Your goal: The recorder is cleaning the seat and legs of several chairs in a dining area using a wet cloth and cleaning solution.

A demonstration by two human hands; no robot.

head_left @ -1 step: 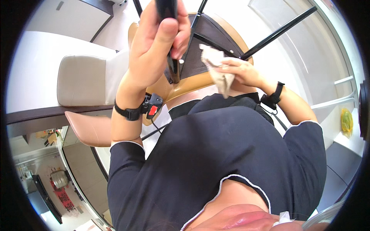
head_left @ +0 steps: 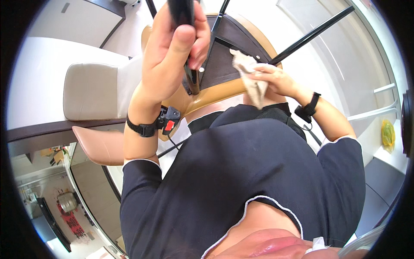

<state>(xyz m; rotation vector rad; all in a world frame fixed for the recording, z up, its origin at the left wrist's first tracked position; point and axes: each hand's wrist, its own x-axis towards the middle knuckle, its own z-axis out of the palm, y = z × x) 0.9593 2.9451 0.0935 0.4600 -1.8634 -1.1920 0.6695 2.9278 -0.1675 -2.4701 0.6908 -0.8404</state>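
An upturned chair with a tan seat [head_left: 220,91], a dark brown underside [head_left: 224,64] and black metal legs [head_left: 310,36] is in front of me. My left hand [head_left: 174,56] is wrapped round one of its black legs [head_left: 181,13], which rises toward the top of the view. To the right, my right hand [head_left: 276,80] holds a crumpled beige cloth [head_left: 254,82] between thumb and fingers. The cloth hangs over the near right side of the seat; whether it touches the chair I cannot tell.
A white table [head_left: 43,80] with a dark edge stands at the left, next to a grey-beige chair back [head_left: 90,91] and a pinkish chair [head_left: 101,144]. Far right, a yellow-green bag [head_left: 388,135] lies on a white ledge. A glass door [head_left: 332,47] is behind.
My right hand and the cloth have shifted a little to the right. My left hand and the chair leg have moved slightly left in the view.
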